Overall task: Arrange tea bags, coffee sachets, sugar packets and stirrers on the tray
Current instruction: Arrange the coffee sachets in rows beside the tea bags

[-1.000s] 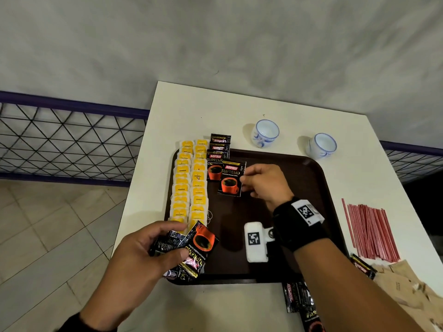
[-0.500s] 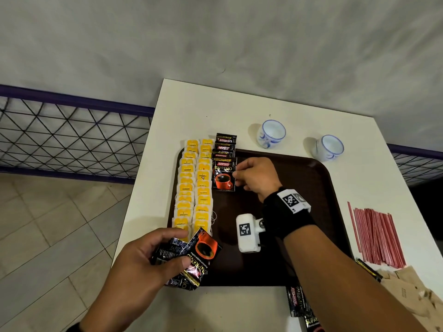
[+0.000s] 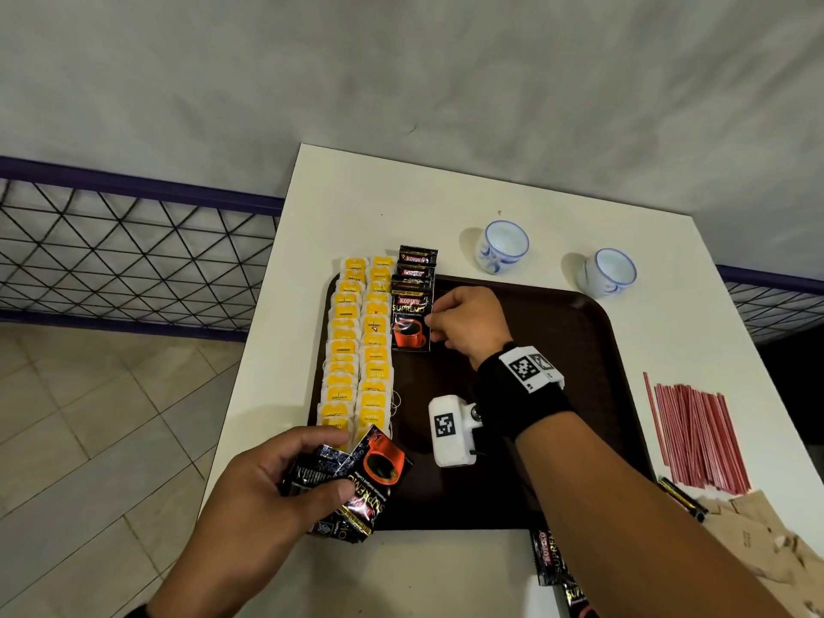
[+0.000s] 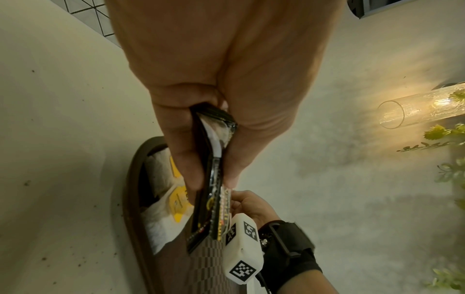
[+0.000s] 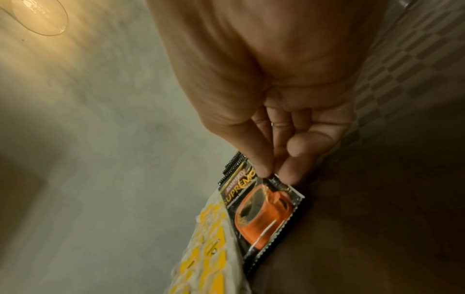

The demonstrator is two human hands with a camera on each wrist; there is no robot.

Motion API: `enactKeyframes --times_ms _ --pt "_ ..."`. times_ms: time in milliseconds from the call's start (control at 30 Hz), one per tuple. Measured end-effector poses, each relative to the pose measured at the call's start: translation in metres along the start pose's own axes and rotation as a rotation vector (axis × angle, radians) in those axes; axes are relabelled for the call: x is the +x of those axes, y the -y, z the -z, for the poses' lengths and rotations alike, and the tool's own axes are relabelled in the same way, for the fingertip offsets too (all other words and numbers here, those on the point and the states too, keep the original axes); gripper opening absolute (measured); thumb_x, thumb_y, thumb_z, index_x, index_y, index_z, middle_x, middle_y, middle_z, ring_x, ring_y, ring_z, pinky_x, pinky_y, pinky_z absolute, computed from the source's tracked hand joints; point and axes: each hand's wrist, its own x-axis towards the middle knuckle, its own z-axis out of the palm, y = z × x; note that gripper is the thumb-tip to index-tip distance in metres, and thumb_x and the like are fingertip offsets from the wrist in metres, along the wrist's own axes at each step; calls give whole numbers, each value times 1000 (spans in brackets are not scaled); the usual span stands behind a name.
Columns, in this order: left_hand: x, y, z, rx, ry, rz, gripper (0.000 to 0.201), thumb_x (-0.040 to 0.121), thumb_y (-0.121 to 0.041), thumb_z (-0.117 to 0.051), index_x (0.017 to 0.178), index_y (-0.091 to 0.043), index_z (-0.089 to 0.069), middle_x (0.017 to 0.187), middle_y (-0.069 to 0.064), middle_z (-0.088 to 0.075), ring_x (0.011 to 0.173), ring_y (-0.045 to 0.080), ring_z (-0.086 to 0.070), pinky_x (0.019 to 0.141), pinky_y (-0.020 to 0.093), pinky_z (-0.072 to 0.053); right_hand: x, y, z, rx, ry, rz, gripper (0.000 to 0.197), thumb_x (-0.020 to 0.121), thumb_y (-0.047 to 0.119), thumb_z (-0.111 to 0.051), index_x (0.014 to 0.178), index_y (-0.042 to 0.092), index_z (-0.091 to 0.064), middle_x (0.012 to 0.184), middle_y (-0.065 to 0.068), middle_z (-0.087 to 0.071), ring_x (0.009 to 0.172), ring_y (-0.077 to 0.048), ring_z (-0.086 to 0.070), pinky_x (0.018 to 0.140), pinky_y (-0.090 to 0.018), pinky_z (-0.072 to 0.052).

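Right hand (image 5: pixel 271 163) pinches coffee sachet (image 5: pixel 261 214); head view alone shows stirrers (image 3: pixel 700 434).

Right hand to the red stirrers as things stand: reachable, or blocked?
Probably yes, once freed. The stirrers lie on the table's right side, off the tray, with nothing on top. But the right hand pinches a sachet at the coffee row, so it must let go first.

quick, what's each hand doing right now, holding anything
Left hand: grips a stack of coffee sachets over the tray's near left corner.
Right hand: pinches the front coffee sachet of the row on the tray.
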Motion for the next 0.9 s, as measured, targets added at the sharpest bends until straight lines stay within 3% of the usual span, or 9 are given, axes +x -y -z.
enactKeyframes --times_ms 367,633,767,900 --pt "0 0 0 -34 6 0 47 71 7 -82 90 -36 -80 100 -6 -78 91 15 -76 74 38 -63 1 0 -2 -11 -33 -7 17 80 6 -75 75 15 -62 65 -7 -69 61 -22 -69 48 -27 -46" --pt "2 0 0 -12 -4 -17 46 70 2 -84 91 -39 -79 102 -7 -78 92 15 -75 71 35 -60 -2 -2 3 19 -40 -2 16 80 6 -76 76 15 -63 69 -7 -71 56 -14 -68 50 -25 -47" --pt "2 0 1 15 -14 -25 46 70 -2 -85 95 -40 -78 105 -6 -77 96 17 -74 77 42 -61 -4 -3 5 41 -40 -2 17 81 4 -75 77 14 -62 68 -7 -70 56 -15 -67 47 -24 -48" --pt "1 -2 0 25 -8 -31 45 71 -1 -85 93 -41 -79 103 -8 -77 94 15 -74 73 38 -61 -5 -4 7 49 -51 -5 15 81 5 -75 78 14 -62 71 -10 -72 60 -17 -69 52 -27 -50"
